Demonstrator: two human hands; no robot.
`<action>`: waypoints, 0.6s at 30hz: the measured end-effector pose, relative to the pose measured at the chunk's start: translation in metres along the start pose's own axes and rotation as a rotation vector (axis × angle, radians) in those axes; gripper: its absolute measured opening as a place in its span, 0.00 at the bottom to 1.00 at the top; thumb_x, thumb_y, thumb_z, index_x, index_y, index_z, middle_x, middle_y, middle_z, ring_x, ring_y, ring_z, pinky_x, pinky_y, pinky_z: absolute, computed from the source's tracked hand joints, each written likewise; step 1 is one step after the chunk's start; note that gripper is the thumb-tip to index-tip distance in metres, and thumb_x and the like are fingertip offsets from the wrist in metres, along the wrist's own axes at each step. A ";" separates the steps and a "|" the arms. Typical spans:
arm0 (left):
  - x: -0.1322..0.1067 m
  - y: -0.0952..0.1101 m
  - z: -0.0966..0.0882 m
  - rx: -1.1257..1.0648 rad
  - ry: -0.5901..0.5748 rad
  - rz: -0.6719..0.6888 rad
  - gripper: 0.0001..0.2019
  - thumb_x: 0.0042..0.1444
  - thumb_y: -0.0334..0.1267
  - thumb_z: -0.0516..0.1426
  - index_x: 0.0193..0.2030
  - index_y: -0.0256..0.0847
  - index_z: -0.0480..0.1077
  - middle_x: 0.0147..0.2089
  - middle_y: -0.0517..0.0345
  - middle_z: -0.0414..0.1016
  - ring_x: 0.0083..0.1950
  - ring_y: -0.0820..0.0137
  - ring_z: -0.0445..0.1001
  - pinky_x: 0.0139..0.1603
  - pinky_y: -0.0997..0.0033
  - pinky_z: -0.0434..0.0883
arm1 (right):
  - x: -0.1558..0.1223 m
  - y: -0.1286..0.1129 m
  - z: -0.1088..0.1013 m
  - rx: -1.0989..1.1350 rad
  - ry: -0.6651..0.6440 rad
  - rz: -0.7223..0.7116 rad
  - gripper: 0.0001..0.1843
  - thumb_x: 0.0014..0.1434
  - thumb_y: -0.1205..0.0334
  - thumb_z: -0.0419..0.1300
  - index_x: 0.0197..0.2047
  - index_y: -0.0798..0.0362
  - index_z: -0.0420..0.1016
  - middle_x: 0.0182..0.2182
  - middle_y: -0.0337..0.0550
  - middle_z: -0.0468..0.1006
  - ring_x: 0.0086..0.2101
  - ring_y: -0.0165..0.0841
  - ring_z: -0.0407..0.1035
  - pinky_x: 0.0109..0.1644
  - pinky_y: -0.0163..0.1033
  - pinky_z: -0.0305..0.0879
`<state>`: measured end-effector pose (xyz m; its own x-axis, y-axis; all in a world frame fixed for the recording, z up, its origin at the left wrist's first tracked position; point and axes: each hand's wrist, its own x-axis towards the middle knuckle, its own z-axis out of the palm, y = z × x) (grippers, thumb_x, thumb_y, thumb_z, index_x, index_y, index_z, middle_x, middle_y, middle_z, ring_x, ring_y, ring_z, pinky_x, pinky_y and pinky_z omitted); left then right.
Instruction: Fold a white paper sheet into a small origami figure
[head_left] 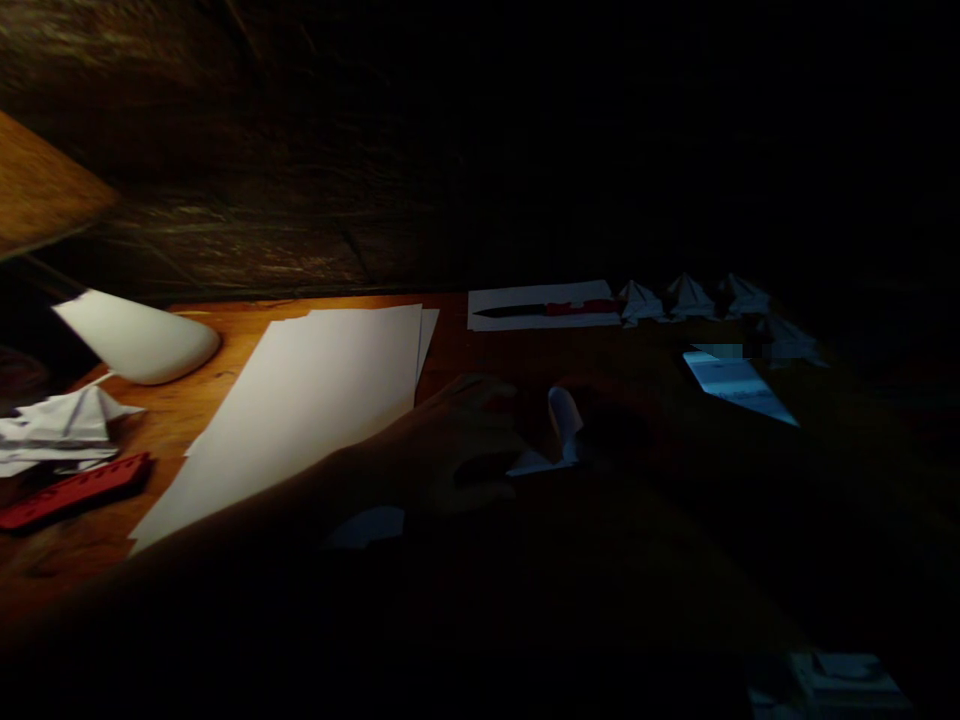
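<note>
Paper scrap [562,425] sits on the wooden table [442,340] near mid-frame, just right of the left hand [465,445]. Its long axis runs from lower left to upper right: a flat tail lies on the table, pointing left toward the hand, and the far end curls upward into a rounded, near-upright loop. The left forearm enters from the lower left corner and crosses the near edge of the paper stack [300,410], whose long axis runs diagonally away from the person. The left fingers [480,400] are curved and close to the scrap, but shadow prevents confirming contact or grip. The right hand is lost in shadow, so its finger state cannot be determined. A smaller white scrap [367,525] lies below the left forearm. Along the far edge, a knife [544,310] rests on a white sheet [525,295], its dark blade pointing left and its red handle right. Folded paper boats [688,296] stand in a row to the right of the sheet. A blue-lit paper wedge [739,385] lies nearer, its tip pointing right. At far left are a rounded white object [135,338], a crumpled paper fold [60,425] and a red bar [75,490].
</note>
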<state>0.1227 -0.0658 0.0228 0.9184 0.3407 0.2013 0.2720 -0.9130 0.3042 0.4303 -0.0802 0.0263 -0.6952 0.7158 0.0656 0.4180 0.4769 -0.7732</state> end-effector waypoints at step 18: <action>0.003 -0.008 0.000 0.053 0.024 0.145 0.12 0.69 0.38 0.56 0.55 0.42 0.77 0.57 0.47 0.78 0.63 0.55 0.71 0.67 0.47 0.67 | 0.005 0.004 0.007 -0.113 0.027 0.077 0.11 0.60 0.66 0.66 0.46 0.46 0.78 0.41 0.37 0.84 0.38 0.36 0.78 0.40 0.39 0.69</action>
<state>0.1230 -0.0575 0.0205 0.9421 0.2091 0.2620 0.1524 -0.9634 0.2207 0.4242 -0.0779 0.0189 -0.6429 0.7655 0.0267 0.5340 0.4729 -0.7008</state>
